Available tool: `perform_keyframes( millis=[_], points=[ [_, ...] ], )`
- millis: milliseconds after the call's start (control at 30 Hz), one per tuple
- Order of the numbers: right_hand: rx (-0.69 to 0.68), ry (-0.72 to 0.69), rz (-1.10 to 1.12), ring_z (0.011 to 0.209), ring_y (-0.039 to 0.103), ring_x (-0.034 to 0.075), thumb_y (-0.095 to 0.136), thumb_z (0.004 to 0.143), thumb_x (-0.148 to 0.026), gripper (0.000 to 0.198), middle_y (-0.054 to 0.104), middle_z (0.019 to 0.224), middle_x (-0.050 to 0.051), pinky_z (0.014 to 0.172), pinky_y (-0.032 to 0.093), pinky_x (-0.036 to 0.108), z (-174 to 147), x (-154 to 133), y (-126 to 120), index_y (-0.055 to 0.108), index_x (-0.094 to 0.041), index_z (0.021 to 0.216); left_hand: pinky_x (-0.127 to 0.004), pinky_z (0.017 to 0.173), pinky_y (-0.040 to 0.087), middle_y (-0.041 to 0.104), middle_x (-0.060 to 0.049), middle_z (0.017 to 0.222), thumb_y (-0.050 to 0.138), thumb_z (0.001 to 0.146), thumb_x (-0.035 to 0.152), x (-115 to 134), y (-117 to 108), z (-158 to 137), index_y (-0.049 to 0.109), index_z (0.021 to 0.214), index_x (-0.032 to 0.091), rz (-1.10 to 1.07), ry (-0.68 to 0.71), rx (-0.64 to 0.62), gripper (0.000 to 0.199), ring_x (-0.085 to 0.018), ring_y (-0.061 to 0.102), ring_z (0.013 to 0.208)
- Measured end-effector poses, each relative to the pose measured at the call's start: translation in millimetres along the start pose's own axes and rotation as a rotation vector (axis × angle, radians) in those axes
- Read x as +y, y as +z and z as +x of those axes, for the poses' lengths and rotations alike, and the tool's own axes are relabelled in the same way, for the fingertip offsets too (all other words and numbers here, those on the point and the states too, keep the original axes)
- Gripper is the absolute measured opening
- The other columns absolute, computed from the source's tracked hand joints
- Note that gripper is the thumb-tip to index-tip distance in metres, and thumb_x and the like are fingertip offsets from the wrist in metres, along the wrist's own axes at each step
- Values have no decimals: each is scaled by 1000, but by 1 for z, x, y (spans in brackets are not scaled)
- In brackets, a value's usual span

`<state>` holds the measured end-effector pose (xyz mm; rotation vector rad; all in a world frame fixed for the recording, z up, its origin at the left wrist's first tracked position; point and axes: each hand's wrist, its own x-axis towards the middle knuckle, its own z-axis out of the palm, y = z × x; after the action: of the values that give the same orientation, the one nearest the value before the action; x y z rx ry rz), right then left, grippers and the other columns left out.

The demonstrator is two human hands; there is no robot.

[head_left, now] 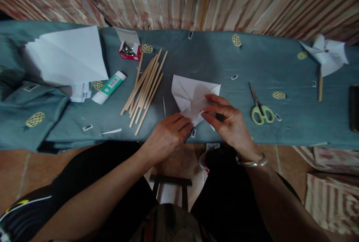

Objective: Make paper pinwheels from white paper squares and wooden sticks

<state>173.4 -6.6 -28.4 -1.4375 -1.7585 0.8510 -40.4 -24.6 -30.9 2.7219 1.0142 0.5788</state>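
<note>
A white square of paper (193,90), with slits or creases running from its corners toward the middle, lies near the table's front edge. My left hand (172,132) rests on its lower left edge, fingers together on the paper; the fingertips are partly hidden. My right hand (227,118) pinches a corner flap of the paper between thumb and fingers, bent up at the lower right. Right of it lie green-handled scissors (260,109), blades slightly apart. To the left is a pile of thin wooden sticks (147,89).
A red box of metal pins (130,50), a glue stick (109,87) and a paper stack (67,55) lie on the left. A finished-looking paper pinwheel (327,57) on a stick lies far right, near a dark object (353,108). Paper scraps (111,132) lie near the front edge.
</note>
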Motion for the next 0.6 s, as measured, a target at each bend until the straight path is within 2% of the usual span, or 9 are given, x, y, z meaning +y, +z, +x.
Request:
perform_keyframes(
  millis=[167, 300, 400, 500, 600],
  points=[
    [59, -4, -66, 123, 60, 25, 69, 82, -22, 5, 65, 131, 6, 108, 46, 48, 8, -2, 13, 73, -24, 82, -35, 83, 60, 71, -9, 100, 55, 95, 17, 1, 1, -1, 65, 107, 8, -6, -1, 50, 18, -21, 64, 91],
    [64, -20, -143, 124, 59, 27, 66, 82, -21, 6, 64, 131, 5, 107, 46, 49, 10, -3, 18, 71, -24, 81, -35, 84, 59, 71, -11, 102, 54, 95, 16, 1, 1, -2, 58, 119, 6, -48, -26, 97, 26, -21, 65, 93],
    [77, -21, -180, 123, 58, 27, 66, 83, -21, 6, 64, 131, 6, 107, 47, 49, 10, -3, 20, 70, -24, 80, -35, 85, 59, 70, -10, 103, 53, 96, 15, 1, -2, -1, 57, 122, 8, -80, -25, 40, 27, -21, 64, 93],
    [89, -26, -205, 123, 58, 28, 66, 83, -21, 6, 64, 131, 8, 107, 47, 50, 11, -5, 21, 70, -23, 79, -36, 84, 58, 69, -10, 104, 51, 97, 16, 0, -3, -1, 61, 117, 11, -81, -37, -22, 23, -20, 63, 93],
    [90, -40, -225, 123, 58, 28, 65, 83, -20, 6, 64, 130, 7, 105, 47, 51, 11, -5, 22, 69, -23, 79, -36, 83, 58, 69, -10, 103, 50, 97, 16, 1, -2, 0, 62, 115, 11, -76, -45, -26, 22, -21, 62, 93]
  ],
)
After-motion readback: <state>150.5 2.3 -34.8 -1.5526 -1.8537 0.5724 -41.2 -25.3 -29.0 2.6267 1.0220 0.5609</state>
